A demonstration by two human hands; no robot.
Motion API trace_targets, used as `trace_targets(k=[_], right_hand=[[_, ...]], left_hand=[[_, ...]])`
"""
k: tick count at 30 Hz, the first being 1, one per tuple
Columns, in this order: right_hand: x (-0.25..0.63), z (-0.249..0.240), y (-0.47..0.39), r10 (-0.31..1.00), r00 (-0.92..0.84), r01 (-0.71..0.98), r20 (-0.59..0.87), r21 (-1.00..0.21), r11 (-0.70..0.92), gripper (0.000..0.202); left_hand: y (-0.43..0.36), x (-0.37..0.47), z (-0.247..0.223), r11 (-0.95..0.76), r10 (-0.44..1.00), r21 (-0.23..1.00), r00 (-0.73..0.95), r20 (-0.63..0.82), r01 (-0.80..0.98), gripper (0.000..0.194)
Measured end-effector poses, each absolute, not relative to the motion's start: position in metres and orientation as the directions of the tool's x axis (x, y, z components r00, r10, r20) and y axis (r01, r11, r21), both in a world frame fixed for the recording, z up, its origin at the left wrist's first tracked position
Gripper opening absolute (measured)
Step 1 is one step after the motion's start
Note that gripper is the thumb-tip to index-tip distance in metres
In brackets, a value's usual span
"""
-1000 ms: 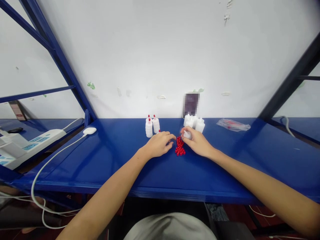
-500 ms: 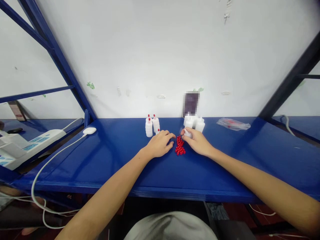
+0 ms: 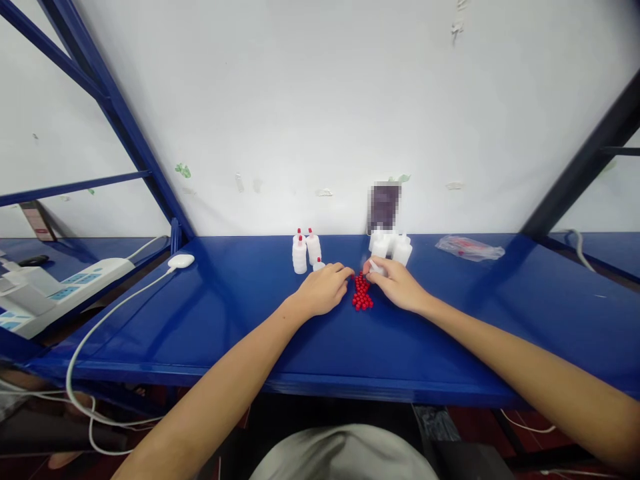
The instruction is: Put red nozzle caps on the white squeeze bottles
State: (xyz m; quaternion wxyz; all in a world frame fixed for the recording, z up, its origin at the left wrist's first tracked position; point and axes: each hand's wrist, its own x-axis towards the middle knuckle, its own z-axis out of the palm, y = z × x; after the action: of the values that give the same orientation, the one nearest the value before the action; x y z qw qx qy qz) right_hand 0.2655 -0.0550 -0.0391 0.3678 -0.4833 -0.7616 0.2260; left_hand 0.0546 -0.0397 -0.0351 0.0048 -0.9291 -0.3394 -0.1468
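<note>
A pile of small red caps (image 3: 362,297) lies on the blue table between my hands. My left hand (image 3: 326,289) is at the pile's upper left edge, its fingertips pinched together at a red cap. In my right hand (image 3: 396,283) is a white bottle (image 3: 378,267), tilted, its tip pointing toward the pile. Behind my left hand several white bottles with red tips (image 3: 299,256) stand upright; one is partly hidden by the hand. Several white bottles without red tips (image 3: 402,249) stand behind my right hand.
A clear plastic bag (image 3: 470,247) with something red in it lies at the right. On the left are a white charger puck (image 3: 181,261) with its cable and a white power strip (image 3: 75,291). A pixelated dark object (image 3: 384,207) leans on the wall. Blue frame posts rise at both sides.
My left hand has moved right to the upper edge of the red pile, and its spread fingers have closed together. My right hand still holds the white bottle in nearly the same place.
</note>
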Motion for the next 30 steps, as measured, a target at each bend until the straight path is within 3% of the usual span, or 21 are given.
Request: trace_targets(k=[8, 12, 15, 21, 30], right_hand=[[0.266, -0.03, -0.064, 0.872, -0.293, 0.53, 0.392, -0.692, 0.49, 0.007], [0.265, -0.026, -0.071, 0.841, -0.365, 0.502, 0.4, -0.676, 0.54, 0.015], [0.263, -0.025, -0.075, 0.823, -0.413, 0.503, 0.391, -0.655, 0.564, 0.018], [0.262, -0.023, -0.078, 0.777, -0.476, 0.457, 0.411, -0.639, 0.618, 0.026], [0.263, -0.024, -0.077, 0.76, -0.517, 0.452, 0.394, -0.628, 0.633, 0.04]], left_hand=[[-0.042, 0.055, -0.03, -0.755, 0.633, 0.063, 0.7, 0.331, 0.653, 0.014], [-0.049, 0.059, -0.023, -0.782, 0.596, 0.191, 0.622, 0.509, 0.593, 0.02], [-0.056, 0.062, -0.02, -0.842, 0.531, 0.267, 0.634, 0.562, 0.469, 0.02], [-0.061, 0.064, -0.021, -0.879, 0.476, 0.282, 0.693, 0.541, 0.384, 0.02], [-0.06, 0.065, -0.024, -0.899, 0.431, 0.156, 0.766, 0.478, 0.409, 0.019]])
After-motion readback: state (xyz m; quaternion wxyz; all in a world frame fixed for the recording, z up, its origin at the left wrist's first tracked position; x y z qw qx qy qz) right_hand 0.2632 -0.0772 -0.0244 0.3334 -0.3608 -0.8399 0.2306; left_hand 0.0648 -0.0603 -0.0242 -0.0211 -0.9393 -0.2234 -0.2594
